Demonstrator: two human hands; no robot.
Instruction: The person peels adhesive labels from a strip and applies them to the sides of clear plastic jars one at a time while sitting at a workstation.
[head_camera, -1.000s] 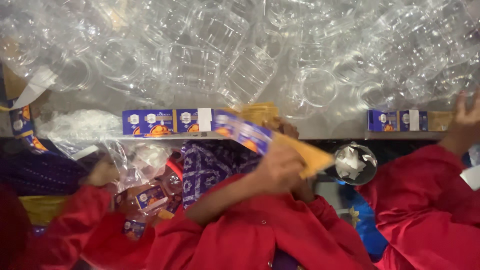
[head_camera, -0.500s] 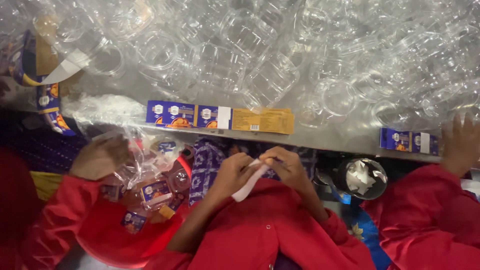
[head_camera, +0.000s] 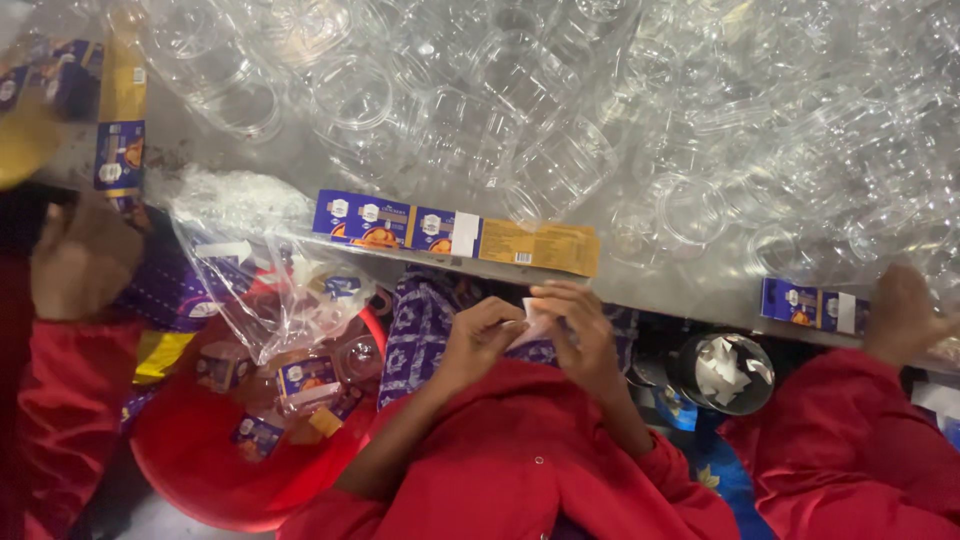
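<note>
White paper strip (head_camera: 532, 325), small and thin: pinched between both hands, left hand (head_camera: 482, 335) and right hand (head_camera: 585, 335) equally near, fingertips pressed together on it. Lies just below the blue-and-yellow printed label strip (head_camera: 455, 232), whose long axis follows the grey counter (head_camera: 680, 290) edge.

red sleeves (head_camera: 520, 470), blue-and-yellow label strip (head_camera: 455, 232), clear jars (head_camera: 560, 160)

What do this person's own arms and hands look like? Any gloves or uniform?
No gloves: the left hand and right hand are bare, with no rings or watch that I can make out. The red sleeves stop short of the wrists, and the red garment has a small button at the front.
</note>
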